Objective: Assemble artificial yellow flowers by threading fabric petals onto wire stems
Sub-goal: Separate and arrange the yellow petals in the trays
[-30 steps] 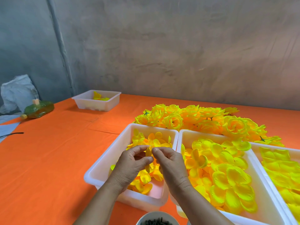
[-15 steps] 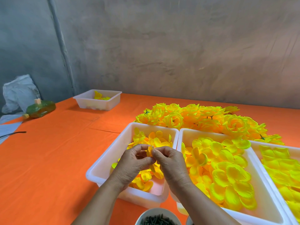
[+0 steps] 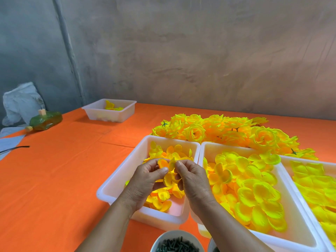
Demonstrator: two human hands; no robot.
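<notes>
Over the left white tray (image 3: pixel 125 171) of small yellow petals, both my hands pinch the same small yellow fabric petal (image 3: pixel 170 165). My left hand (image 3: pixel 145 182) grips it from the left, thumb on top. My right hand (image 3: pixel 192 179) pinches its right edge with curled fingers. Any stem between the fingers is hidden. The middle tray (image 3: pixel 203 150) holds larger yellow petals (image 3: pixel 251 190). A third tray (image 3: pixel 291 160) at the right holds flat petals. Finished yellow flowers (image 3: pixel 227 131) lie heaped behind the trays.
A white bowl (image 3: pixel 163 237) of dark green stem pieces sits at the bottom edge. Farther back on the orange table stands a small tray (image 3: pixel 123 113) with a few petals. At the far left lie a green bottle (image 3: pixel 46 120), a white bag (image 3: pixel 20 102) and a dark wire (image 3: pixel 16 148).
Both hands stayed over the left tray, fingers shifting on the petal. The small petal now stands out more between the fingertips.
</notes>
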